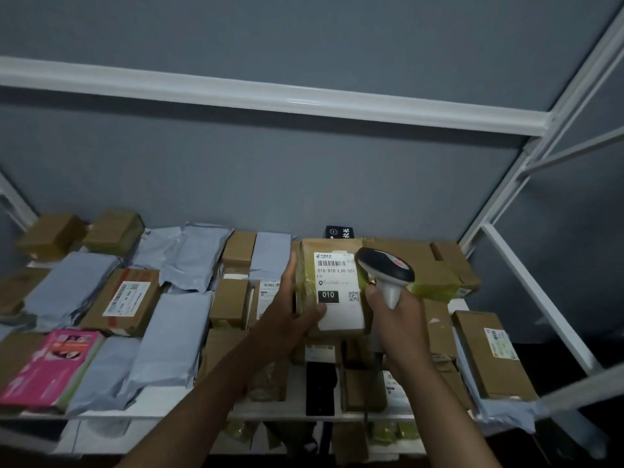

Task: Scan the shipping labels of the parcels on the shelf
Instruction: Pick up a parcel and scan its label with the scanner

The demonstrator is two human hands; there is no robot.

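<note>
The left hand (293, 312) gripped a cardboard parcel (332, 288), thumb lying on the lower edge of its white shipping label (337, 290), which read 010-010-L30-551 and faced the camera. Just right of that parcel, the right hand (393, 319) held a handheld scanner (386, 270) by its pale handle, the dark head tilted over the label's right edge. Left of the parcel, grey mailer bags (175, 336) and brown boxes lay on the white shelf (162, 412), with a pink package (54, 366) farthest left. Right of it lay another labelled box (489, 352).
</note>
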